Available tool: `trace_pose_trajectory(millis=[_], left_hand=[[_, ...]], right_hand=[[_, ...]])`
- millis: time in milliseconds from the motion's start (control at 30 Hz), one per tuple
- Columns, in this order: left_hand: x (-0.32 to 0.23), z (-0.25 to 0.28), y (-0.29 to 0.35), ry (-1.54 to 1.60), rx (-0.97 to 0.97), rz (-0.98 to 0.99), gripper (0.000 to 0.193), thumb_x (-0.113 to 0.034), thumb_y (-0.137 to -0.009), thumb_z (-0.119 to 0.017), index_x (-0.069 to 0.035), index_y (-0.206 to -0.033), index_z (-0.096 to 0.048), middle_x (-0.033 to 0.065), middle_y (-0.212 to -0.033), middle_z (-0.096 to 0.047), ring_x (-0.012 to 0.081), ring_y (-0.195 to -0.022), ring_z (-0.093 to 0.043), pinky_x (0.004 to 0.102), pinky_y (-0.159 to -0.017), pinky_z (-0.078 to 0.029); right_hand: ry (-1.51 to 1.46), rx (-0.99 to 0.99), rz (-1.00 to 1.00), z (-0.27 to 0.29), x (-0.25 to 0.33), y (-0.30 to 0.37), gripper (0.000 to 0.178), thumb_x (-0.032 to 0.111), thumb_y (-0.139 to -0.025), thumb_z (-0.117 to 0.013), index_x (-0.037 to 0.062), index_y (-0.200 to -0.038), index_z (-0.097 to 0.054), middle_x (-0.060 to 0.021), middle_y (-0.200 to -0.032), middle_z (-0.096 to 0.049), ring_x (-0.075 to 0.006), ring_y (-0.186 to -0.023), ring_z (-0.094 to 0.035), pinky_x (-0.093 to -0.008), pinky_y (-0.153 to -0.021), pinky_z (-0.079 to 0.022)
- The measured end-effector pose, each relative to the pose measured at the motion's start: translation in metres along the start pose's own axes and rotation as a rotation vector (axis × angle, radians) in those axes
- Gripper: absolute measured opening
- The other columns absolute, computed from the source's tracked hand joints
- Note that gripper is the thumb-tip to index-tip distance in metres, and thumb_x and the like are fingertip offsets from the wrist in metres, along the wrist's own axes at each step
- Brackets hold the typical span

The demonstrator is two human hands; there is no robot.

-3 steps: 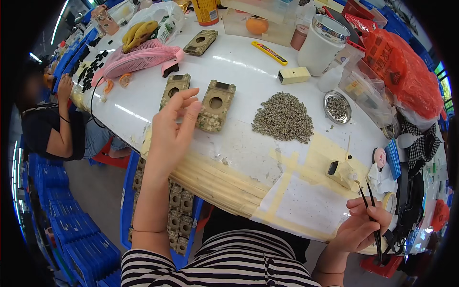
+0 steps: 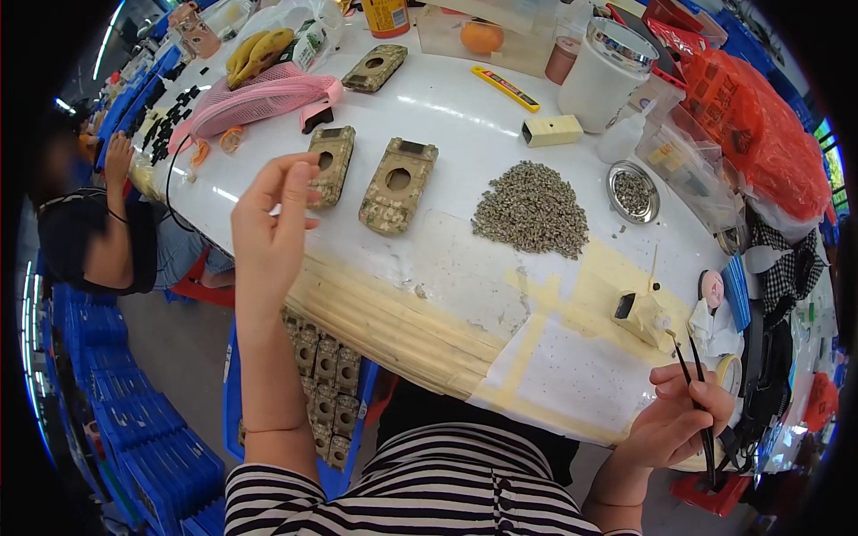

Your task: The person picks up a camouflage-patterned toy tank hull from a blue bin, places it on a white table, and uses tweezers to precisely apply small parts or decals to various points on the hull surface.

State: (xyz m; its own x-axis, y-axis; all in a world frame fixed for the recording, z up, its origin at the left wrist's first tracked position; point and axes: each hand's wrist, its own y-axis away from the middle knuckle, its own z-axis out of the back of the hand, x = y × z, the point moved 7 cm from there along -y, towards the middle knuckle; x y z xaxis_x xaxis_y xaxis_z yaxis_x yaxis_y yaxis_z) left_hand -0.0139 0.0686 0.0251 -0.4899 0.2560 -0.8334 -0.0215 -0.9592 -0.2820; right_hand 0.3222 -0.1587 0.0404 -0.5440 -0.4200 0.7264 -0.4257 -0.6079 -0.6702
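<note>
My left hand [image 2: 268, 228] hovers at the table's left, fingers apart and nothing visible in them. Its fingertips are beside a camouflage-patterned toy tank hull part [image 2: 332, 168] with a round hole; whether they touch it I cannot tell. A second such hull part [image 2: 399, 185] lies just to the right, and a third hull part [image 2: 375, 69] farther back. At the lower right, my right hand [image 2: 679, 415] grips black tweezers [image 2: 697, 384], tips pointing up and away. Near those tips is a small cream-coloured block holder [image 2: 642, 319]. A heap of small metal pieces [image 2: 529, 210] sits mid-table.
A metal dish [image 2: 633, 192] holds more small pieces. Behind are a yellow cutter [image 2: 506, 88], a cream block [image 2: 552, 131] and a white canister [image 2: 604, 80]. A pink mesh bag [image 2: 259, 103] lies back left. Below the edge, a blue crate [image 2: 234, 402] holds several hull parts. Another person [image 2: 107, 223] sits left.
My left hand has moved left, away from the middle hull part, to beside the left one. My right hand stays nearly in place with the tweezers.
</note>
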Motion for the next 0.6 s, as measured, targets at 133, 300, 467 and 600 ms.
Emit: trace_pose_trajectory(millis=[133,300,467,600], left_hand=[[0.004,0.043,-0.007,-0.064,-0.233,-0.102,0.034,-0.028,-0.101,-0.043,0.000,-0.099,-0.063,0.0048,-0.092,-0.065,0.0118,-0.082,-0.061,0.0265,-0.069,-0.051],[-0.010,0.026,-0.010,-0.189,-0.109,-0.194,0.038,-0.030,-0.101,-0.043,0.003,-0.096,-0.061,0.0074,-0.084,-0.064,0.0130,-0.077,-0.056,0.0277,-0.072,-0.047],[-0.012,0.034,-0.026,-0.243,-0.030,-0.157,0.033,-0.029,-0.100,-0.045,0.000,-0.099,-0.060,0.0065,-0.099,-0.064,0.0182,-0.097,-0.059,0.0357,-0.089,-0.046],[0.005,0.023,-0.024,-0.389,0.075,-0.162,0.027,-0.023,-0.091,-0.059,-0.002,-0.109,-0.058,0.0110,-0.105,-0.064,0.0226,-0.098,-0.059,0.0352,-0.084,-0.047]], right_hand=[[-0.001,0.013,0.022,0.002,0.001,0.000,0.040,0.044,-0.098,-0.042,0.0042,-0.099,-0.049,-0.0087,-0.066,-0.051,-0.0200,-0.062,-0.057,-0.0275,-0.057,-0.046],[0.017,0.014,0.045,0.000,0.000,-0.001,0.040,0.042,-0.099,-0.040,0.0026,-0.101,-0.048,-0.0091,-0.067,-0.051,-0.0206,-0.063,-0.057,-0.0275,-0.059,-0.047],[0.001,0.011,0.059,0.003,-0.003,-0.001,0.041,0.042,-0.100,-0.039,0.0021,-0.104,-0.048,-0.0096,-0.067,-0.052,-0.0212,-0.066,-0.059,-0.0263,-0.059,-0.045],[0.019,0.012,0.071,0.003,-0.003,0.001,0.041,0.042,-0.100,-0.038,0.0020,-0.104,-0.048,-0.0096,-0.067,-0.052,-0.0213,-0.066,-0.059,-0.0263,-0.058,-0.044]])
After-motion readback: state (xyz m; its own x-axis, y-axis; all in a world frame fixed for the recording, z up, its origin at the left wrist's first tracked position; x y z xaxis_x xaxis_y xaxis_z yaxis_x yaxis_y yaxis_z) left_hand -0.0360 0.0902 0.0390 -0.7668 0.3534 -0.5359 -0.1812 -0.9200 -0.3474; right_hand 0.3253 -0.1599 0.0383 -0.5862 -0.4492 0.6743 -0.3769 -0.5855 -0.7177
